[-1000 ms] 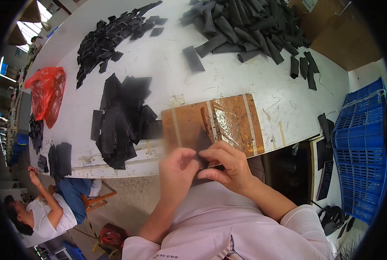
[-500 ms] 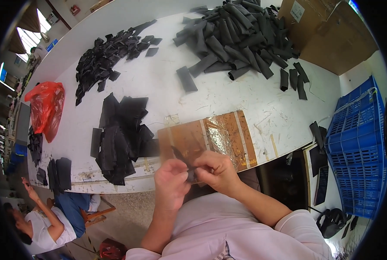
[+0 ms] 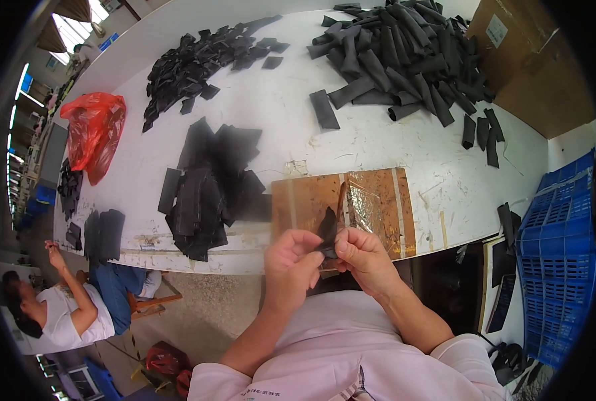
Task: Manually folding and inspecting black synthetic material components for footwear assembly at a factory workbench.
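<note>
My left hand (image 3: 294, 262) and my right hand (image 3: 366, 259) meet just in front of a taped brown board (image 3: 304, 197) at the table's near edge. Both are closed, pinching one small, dark, cloth-like piece (image 3: 328, 224) between thumbs and fingertips. Its upper end sticks up folded; the lower part is mostly covered by my fingers. To the left of the board lies a stack of flat black pieces (image 3: 201, 200), one reaching up to the board's edge.
Rolled black pieces (image 3: 405, 60) are heaped at the far right by a cardboard box (image 3: 531, 73). Small black pieces (image 3: 191, 67) spread at the far left near a red plastic bag (image 3: 97, 134). A blue crate (image 3: 558, 260) stands right; another person (image 3: 71, 301) sits at lower left.
The whole view has shifted, so the table's things appear farther right. My fingers have changed their grip slightly, and the dark piece now stands up more plainly between them.
</note>
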Demonstrator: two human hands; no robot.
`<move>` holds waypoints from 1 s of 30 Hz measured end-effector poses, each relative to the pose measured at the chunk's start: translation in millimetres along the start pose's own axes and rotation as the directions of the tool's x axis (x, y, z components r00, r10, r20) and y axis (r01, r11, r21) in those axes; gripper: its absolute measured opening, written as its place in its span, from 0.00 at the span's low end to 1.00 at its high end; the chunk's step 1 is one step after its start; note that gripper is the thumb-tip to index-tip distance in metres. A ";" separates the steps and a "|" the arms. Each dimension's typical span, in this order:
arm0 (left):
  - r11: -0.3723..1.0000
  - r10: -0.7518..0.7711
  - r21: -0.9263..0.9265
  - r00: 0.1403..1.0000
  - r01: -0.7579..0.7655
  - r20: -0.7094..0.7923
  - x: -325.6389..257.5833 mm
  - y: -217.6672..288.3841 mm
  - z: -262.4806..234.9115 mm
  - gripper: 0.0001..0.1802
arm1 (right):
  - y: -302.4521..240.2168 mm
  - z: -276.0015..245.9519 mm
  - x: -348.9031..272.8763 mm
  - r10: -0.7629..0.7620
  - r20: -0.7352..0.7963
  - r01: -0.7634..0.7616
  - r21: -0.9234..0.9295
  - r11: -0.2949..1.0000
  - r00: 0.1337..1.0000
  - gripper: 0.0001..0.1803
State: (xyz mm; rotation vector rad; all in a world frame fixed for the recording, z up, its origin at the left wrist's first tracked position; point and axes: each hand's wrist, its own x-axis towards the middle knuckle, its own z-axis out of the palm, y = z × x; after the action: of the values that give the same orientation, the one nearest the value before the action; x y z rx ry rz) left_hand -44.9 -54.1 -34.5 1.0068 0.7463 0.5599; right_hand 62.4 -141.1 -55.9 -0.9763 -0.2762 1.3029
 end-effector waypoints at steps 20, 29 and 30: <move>0.784 0.118 -0.585 0.877 0.206 0.467 19.9 82.3 33.8 0.06 | -111.8 44.7 6.2 -0.513 0.162 0.489 -0.627 0.606 0.843 0.09; 0.629 0.017 -0.654 0.834 0.420 0.552 55.6 26.5 15.8 0.16 | -82.5 1.4 39.5 -0.117 0.169 0.131 -0.077 0.988 0.979 0.14; 0.554 -0.046 -0.699 0.855 0.452 0.517 56.6 33.1 16.7 0.16 | -85.2 2.9 41.5 -0.119 0.165 0.133 -0.075 0.988 0.979 0.14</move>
State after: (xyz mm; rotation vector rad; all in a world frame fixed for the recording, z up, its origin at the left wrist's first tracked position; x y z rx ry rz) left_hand 1.0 -8.1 -15.8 0.1135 0.1419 0.3152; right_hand 130.6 -98.4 -5.8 -0.9125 -0.5137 1.2626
